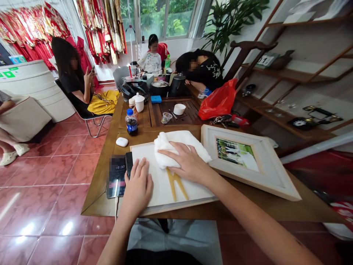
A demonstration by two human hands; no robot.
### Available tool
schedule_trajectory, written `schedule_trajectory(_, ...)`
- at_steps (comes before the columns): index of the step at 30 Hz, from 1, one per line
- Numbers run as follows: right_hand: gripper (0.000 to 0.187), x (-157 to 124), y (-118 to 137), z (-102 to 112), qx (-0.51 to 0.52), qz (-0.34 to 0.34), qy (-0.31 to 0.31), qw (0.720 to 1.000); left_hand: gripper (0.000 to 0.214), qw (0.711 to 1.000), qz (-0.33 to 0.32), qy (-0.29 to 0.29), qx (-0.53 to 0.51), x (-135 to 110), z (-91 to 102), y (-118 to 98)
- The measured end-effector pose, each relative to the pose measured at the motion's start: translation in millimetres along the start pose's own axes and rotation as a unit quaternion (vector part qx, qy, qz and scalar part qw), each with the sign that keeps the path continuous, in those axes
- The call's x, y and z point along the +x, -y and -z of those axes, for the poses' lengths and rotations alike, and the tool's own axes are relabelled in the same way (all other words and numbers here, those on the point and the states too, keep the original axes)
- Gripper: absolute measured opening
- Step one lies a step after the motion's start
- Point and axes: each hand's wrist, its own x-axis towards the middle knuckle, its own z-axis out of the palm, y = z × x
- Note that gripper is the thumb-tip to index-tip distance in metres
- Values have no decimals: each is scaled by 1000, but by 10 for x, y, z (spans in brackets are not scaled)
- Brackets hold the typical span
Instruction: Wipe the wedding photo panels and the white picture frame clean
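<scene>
My right hand (187, 162) presses flat, fingers spread, on a white cloth (176, 145) that lies on a white framed panel (157, 184) turned face down on the wooden table (275, 202). A yellow stand piece (176, 184) shows on the panel just below that hand. My left hand (138, 186) rests flat with fingers together on the panel's left edge, holding it down. A second white picture frame (248, 162) with a photo lies face up to the right.
A phone (116, 176) and a white earbud case (121, 141) lie to the left of the panel. Behind stand a cola bottle (131, 123), a tea tray with cups (179, 109), a kettle and a red plastic bag (219, 101). Three people sit at the far end.
</scene>
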Motion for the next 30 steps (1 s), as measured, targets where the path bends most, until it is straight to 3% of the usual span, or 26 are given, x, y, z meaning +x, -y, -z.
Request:
schedule_trajectory(4, 55, -153, 52, -10, 9, 13, -5, 1000, 46, 1000, 3, 5, 3, 2, 10, -18)
schedule_trajectory(13, 75, -852, 318, 85, 52, 77, 18, 995, 47, 1000, 12, 7, 7, 1, 16, -46)
schedule_trajectory(16, 76, -928, 388, 96, 53, 80, 22, 995, 47, 1000, 10, 8, 5, 1, 16, -41)
schedule_trajectory(20, 70, -762, 406, 48, 35, 58, 14, 998, 47, 1000, 8, 9, 2, 5, 15, -31)
schedule_trajectory(30, 58, 56, 200, 99, -23, 27, 29, 999, 47, 1000, -10, -1, 9, -5, 16, 2)
